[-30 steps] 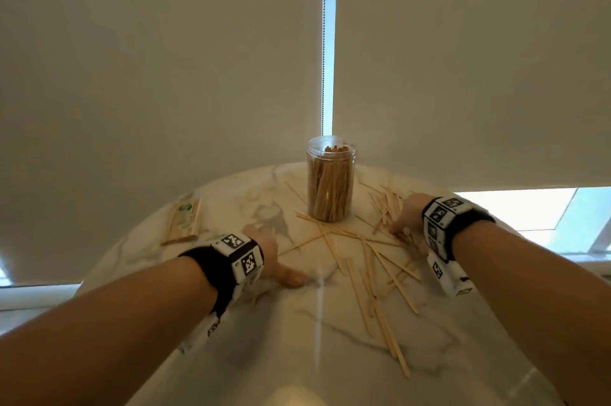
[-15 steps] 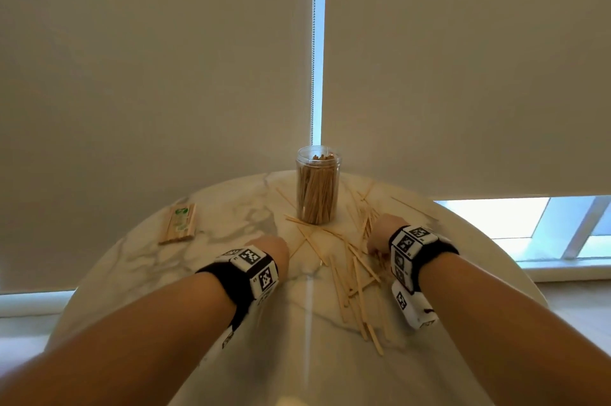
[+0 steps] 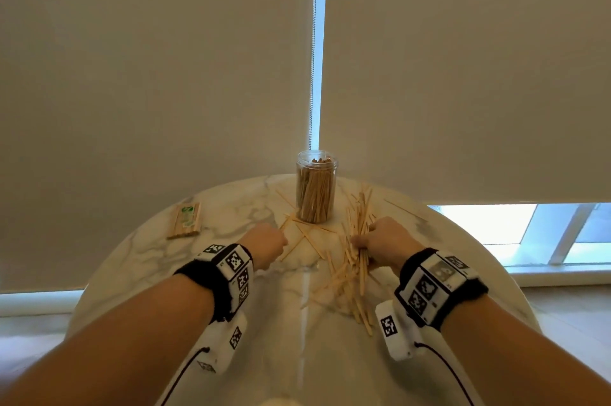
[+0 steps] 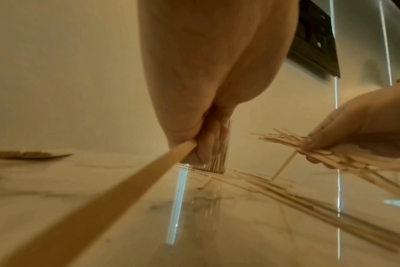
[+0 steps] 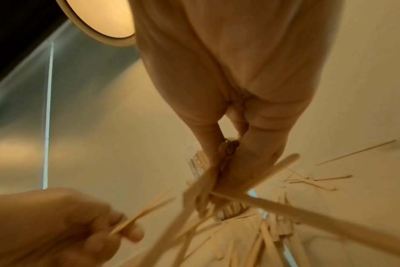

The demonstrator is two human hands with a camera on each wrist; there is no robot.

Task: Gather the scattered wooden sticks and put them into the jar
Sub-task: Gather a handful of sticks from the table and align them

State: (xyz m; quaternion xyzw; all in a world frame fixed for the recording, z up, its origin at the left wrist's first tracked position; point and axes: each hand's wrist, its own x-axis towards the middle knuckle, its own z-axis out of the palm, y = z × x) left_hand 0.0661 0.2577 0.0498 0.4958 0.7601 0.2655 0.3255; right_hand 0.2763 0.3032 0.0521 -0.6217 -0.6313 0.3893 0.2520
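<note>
1. Step: mid-gather. Both hands are picking sticks off the surface (image 3: pixel 211 369); nothing is over the jar (image 3: pixel 316 185) yet.
2. Jar stands upright at the far middle of the surface, lid off, already well packed with sticks standing on end.
3. Loose sticks (image 3: pixel 347 276) lie mostly in front of and right of the jar, criss-crossed in a pile; a few strays lie at the jar's foot and one well off to the far right (image 3: pixel 405 209).
4. Right hand (image 3: pixel 385 240): clenched round a bundle (image 3: pixel 360 240) of many sticks, fingers curled, ends fanning out both sides. The left wrist view shows the bundle (image 4: pixel 292 142) raised off the surface, messy and not squared.
5. Left hand (image 3: pixel 264 245): fingers curled, pinching a thin stick or two (image 5: pixel 144 212) between thumb and fingertips, just left of the jar's front. Exact count can't be told.
6. Next, likely: sweep the rest into the right-hand bundle or pass the left hand's sticks over, square the ends, tip the bundle upright, and drop it through the jar mouth.
7. Needs: ends aligned. The jar is crowded, so a splayed bundle could catch the rim or tip the jar. Steadying the jar with the left hand would help.
8. Off to the left sits a small packet (image 3: pixel 185 219), apart from the mess.
</note>
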